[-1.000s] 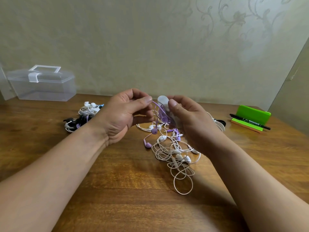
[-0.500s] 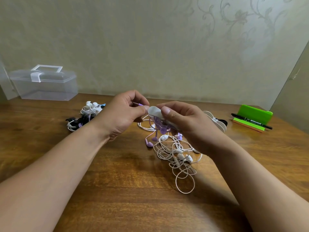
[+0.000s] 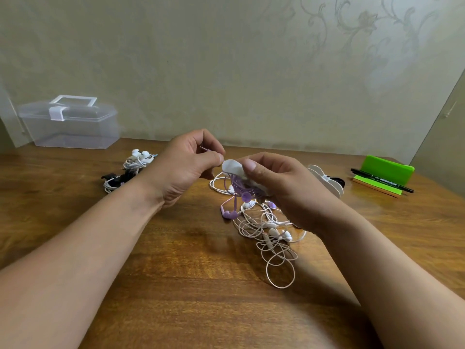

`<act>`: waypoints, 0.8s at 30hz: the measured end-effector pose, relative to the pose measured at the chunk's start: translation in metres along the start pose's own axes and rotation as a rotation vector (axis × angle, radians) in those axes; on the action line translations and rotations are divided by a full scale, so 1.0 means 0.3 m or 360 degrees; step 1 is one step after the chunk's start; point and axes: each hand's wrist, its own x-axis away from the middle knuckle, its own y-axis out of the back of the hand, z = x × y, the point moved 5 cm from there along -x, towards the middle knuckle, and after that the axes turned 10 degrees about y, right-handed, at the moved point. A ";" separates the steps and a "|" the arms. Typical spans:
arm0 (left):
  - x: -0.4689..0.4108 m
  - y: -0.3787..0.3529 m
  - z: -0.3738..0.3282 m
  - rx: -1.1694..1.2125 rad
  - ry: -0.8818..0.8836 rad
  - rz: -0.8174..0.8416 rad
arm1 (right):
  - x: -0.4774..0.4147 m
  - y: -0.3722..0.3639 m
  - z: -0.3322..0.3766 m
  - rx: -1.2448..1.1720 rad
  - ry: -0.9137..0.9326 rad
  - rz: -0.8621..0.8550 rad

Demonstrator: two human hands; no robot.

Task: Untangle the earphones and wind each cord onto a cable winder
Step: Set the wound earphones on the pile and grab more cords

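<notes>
Centre of frame, above the table: both hands meet over the earphones.

Right hand: fingers curled, thumb pressed flat on top of a winder. I read the winder as smooth, white and matte, with a rounded lobe sticking out past the thumbnail. Purple cord is wrapped in several thin turns just under that lobe.

Left hand: curled tight, thumb and forefinger pinching a thin purple strand right beside the winder's tip. A short purple stub shows inside the curl of the fingers; I cannot tell if it is the plug.

Two glossy purple buds hang below the winder on short leads, down at the table.

White tangle: loose overlapping loops of thin pale cord lying on the wood below and under the right hand, with oval white buds among them. The largest loop trails toward lower centre.

Table: varnished brown wood with streaked grain and a soft sheen.

Left of centre: a bundle of white earphones and a black-and-white one next to it.

Upper left: clear plastic box with a white latch and a flat handle.

Right: spare white winders with scalloped edges, partly behind the right hand. Further right, a green block and a black pen.
</notes>
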 end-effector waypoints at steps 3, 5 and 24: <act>-0.002 0.000 0.004 -0.0029 -0.0009 0.0028 | 0.006 -0.016 0.008 0.0074 0.0009 0.0140; 0.002 -0.006 -0.003 -0.0087 -0.0049 0.0104 | 0.012 -0.031 0.006 0.0100 -0.0016 0.0235; 0.057 -0.126 0.048 -0.0119 0.0316 0.0622 | 0.003 0.022 0.035 0.0450 0.0255 -0.0318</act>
